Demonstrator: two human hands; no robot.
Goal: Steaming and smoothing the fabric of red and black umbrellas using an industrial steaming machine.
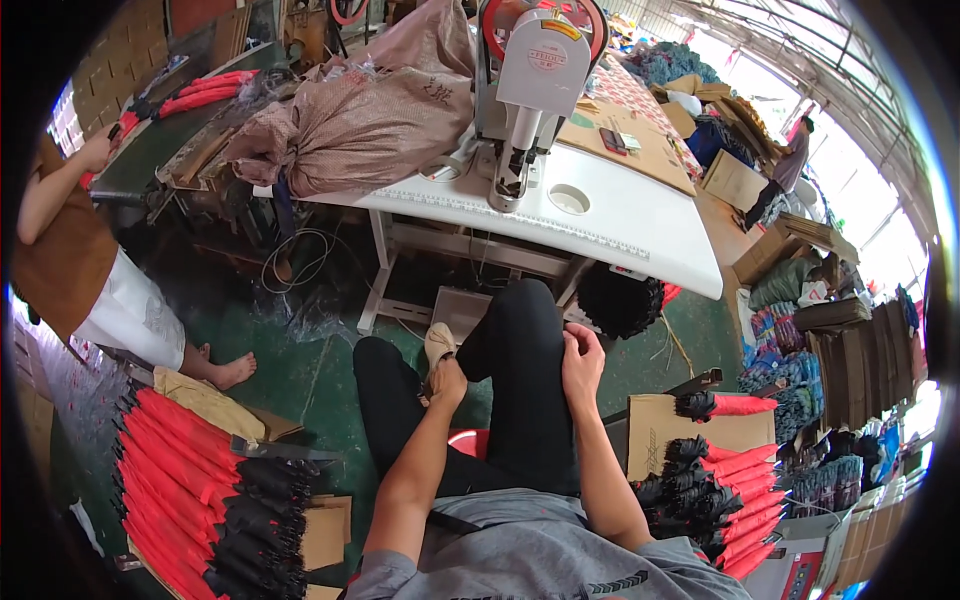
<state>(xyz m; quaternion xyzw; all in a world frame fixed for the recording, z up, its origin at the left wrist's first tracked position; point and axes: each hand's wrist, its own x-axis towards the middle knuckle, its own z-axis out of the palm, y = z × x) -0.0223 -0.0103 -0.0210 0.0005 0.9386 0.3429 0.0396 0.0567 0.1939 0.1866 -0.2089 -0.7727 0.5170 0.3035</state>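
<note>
I sit with one leg bent up across the other, and a beige slip-on shoe (438, 342) is on the raised foot. My left hand (447, 385) is closed at the heel of that shoe, its fingers partly hidden. Against the outer side of my black-trousered knee (520, 345) rests my right hand (582, 365), fingers loosely bent and apart, holding nothing. In front of me a white sewing machine (540, 75) stands on a white table (640, 215) with a ruler strip along its near edge.
Red-and-black folded umbrellas lie in a pile (175, 480) at my left and another pile (735, 490) at my right. A tied woven sack (370, 130) sits left of the machine. A barefoot co-worker (80, 250) stands at the far left, handling red umbrellas (205, 92).
</note>
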